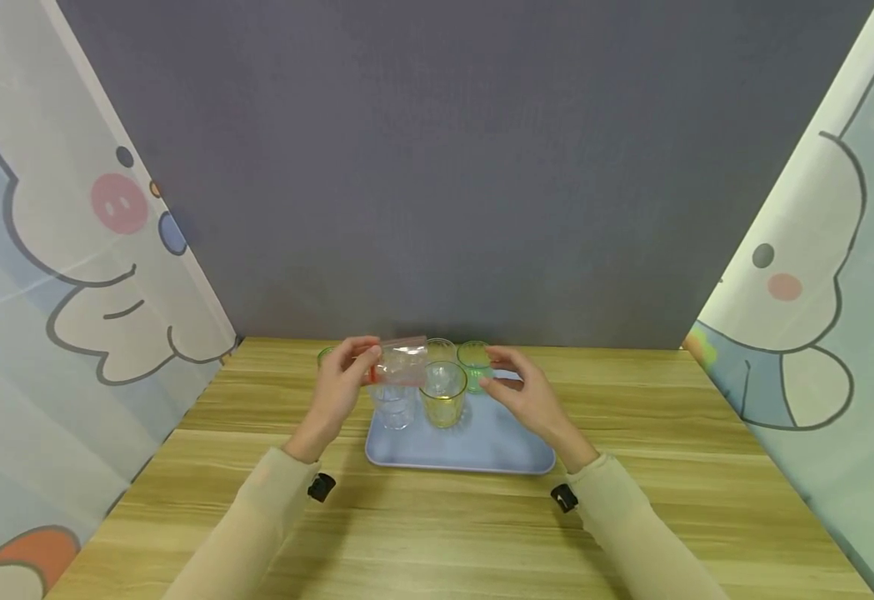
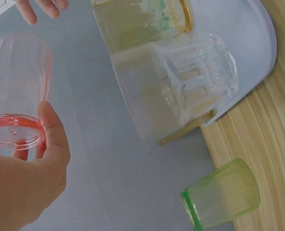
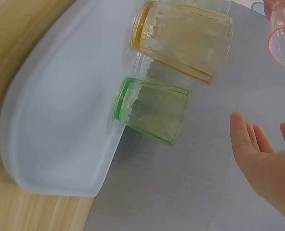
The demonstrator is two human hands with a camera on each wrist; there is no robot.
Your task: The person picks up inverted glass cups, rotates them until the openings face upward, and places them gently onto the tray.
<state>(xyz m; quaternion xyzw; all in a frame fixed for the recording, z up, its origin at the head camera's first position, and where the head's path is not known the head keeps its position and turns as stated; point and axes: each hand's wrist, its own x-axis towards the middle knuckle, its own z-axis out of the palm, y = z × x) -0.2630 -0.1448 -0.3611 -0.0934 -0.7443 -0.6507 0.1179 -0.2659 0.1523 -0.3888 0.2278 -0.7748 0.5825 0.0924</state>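
Note:
My left hand [image 1: 342, 387] grips a clear pink cup [image 1: 404, 362] by its red base. The cup lies sideways in the air, its mouth toward the right. My right hand [image 1: 530, 396] is raised beside a green cup [image 1: 474, 358], fingers spread and nothing in them. In the right wrist view a gap shows between that hand and the green cup [image 3: 154, 110]. Below the pink cup, a yellow cup [image 1: 442, 410] and a clear cup [image 1: 394, 410] stand upright on the blue tray [image 1: 459, 457]. Another clear cup [image 1: 440, 346] is partly hidden behind the yellow one.
A second green cup [image 2: 224, 197] stands on the wooden table [image 1: 437, 533], left of the tray, mostly hidden by my left hand in the head view. A dark grey panel [image 1: 437, 167] rises behind the table. Printed cartoon curtains [image 1: 804, 333] hang at both sides.

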